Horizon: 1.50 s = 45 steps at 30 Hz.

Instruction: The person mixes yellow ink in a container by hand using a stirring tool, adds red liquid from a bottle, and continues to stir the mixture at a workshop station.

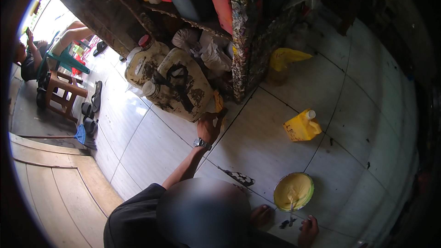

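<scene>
My left hand, with a metal watch on its wrist, reaches forward beside the lower edge of a stained cream jerrycan. Its fingers are closed around a crumpled orange-yellow piece, whose kind I cannot make out. What looks like my right hand is low in the view, beside a bowl. Its digits look bent, but shadow hides whether they grip anything. A pale yellow, creamy substance fills the bowl, and a stick-like tool leans in it. Another digit-like shape, perhaps a foot, lies left of the bowl.
A small yellow jerrycan stands on the tiled floor. Behind are a paint-crusted post, a yellow bag and a second cream jerrycan. Far left, a person sits near a brown stool, sandals and a blue broom.
</scene>
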Motion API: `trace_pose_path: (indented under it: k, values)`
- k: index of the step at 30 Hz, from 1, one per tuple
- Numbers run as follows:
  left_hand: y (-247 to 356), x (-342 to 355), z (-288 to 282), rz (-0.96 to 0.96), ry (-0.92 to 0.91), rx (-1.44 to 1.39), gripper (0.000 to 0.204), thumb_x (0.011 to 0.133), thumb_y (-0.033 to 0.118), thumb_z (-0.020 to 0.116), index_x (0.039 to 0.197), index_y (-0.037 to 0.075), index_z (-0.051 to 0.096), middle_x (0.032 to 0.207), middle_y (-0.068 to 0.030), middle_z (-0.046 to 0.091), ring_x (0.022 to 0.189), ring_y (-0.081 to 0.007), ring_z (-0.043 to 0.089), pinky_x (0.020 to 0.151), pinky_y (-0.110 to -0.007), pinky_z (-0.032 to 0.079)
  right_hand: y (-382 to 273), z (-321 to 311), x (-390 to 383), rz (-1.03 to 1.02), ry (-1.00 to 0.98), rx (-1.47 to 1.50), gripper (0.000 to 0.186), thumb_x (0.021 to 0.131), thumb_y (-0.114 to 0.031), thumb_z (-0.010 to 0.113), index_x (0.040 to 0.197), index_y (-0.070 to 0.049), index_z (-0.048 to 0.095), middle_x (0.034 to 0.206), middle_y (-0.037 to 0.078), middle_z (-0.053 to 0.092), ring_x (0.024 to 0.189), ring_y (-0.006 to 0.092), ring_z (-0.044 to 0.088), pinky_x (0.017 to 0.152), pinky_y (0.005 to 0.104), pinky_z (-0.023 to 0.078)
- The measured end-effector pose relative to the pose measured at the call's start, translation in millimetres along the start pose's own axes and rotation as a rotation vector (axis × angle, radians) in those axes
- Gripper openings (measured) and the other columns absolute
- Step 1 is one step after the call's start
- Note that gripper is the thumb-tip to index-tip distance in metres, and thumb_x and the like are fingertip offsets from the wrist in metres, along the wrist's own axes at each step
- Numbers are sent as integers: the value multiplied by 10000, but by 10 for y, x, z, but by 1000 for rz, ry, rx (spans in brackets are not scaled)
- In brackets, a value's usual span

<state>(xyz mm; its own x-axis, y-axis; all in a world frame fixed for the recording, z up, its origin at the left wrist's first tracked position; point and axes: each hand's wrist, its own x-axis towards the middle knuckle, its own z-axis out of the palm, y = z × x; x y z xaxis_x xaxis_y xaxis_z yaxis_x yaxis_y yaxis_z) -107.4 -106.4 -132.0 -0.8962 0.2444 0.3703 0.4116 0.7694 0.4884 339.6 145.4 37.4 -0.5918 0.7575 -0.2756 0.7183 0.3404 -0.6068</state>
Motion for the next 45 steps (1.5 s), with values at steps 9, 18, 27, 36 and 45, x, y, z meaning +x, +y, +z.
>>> trace_pose_path:
  k: [9,18,27,36,45]
  values:
    - [-41,-97,-106,-56,-5,-89,186,895,160,668,1009,12,669,932,-176,664,871,-326,637,776,-411,503,171,630,82,128,-133,-180,356,884,-314,661,1002,-20,500,826,242,623,806,463,624,685,516,479]
    - [31,17,97,60,45,-65,227,817,181,711,1009,65,679,952,-152,649,927,-339,617,783,-441,499,189,635,107,110,-62,-385,185,857,-176,664,873,-16,573,786,204,651,781,428,627,698,521,463]
    - [173,419,384,-52,-25,65,254,833,262,693,1005,74,684,872,-139,679,813,-334,662,685,-430,530,53,621,162,105,-120,-440,194,877,-224,633,888,-38,578,812,193,653,805,411,634,716,509,478]
    - [109,141,200,-681,16,-583,271,814,311,760,776,45,729,727,-73,702,665,-222,658,642,-305,492,61,598,142,162,-102,-362,199,872,-217,646,882,-29,580,804,190,653,792,400,640,705,499,477]
    - [-99,34,344,-616,5,-399,222,844,211,685,969,29,679,900,-113,711,783,-272,672,731,-378,515,209,642,111,-16,30,-496,164,838,-158,648,903,-26,576,811,172,614,782,389,619,682,498,475]
